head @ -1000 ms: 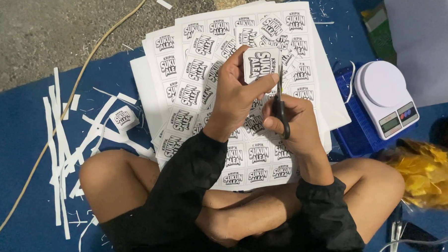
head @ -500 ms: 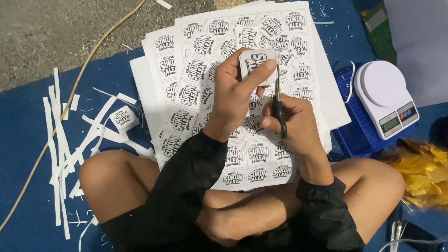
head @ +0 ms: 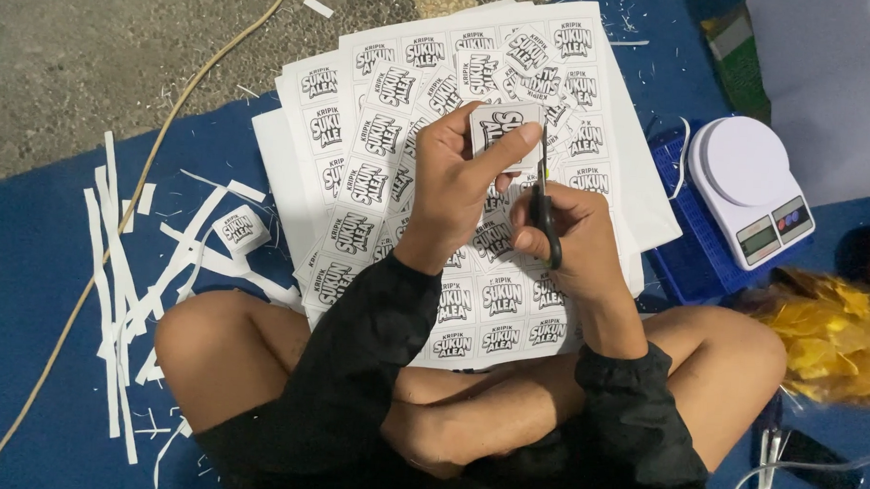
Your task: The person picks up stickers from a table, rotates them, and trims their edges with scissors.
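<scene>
I see label sheets (head: 381, 137) stacked on the mat (head: 30, 259) before the crossed legs, paper strips (head: 116, 272) left of them, scale (head: 750, 188) on tray (head: 690, 258) right.

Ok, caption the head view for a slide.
Left hand holds a small printed label while right hand trims it with scissors above label sheets.

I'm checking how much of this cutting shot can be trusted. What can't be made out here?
Head view only:
- Sticker: partly covered by the left hand.
- Scissors: handles buried in the right hand.
- Printed sheets: middle hidden by both hands.
- Yellow heap: cut off by the right edge.
</scene>
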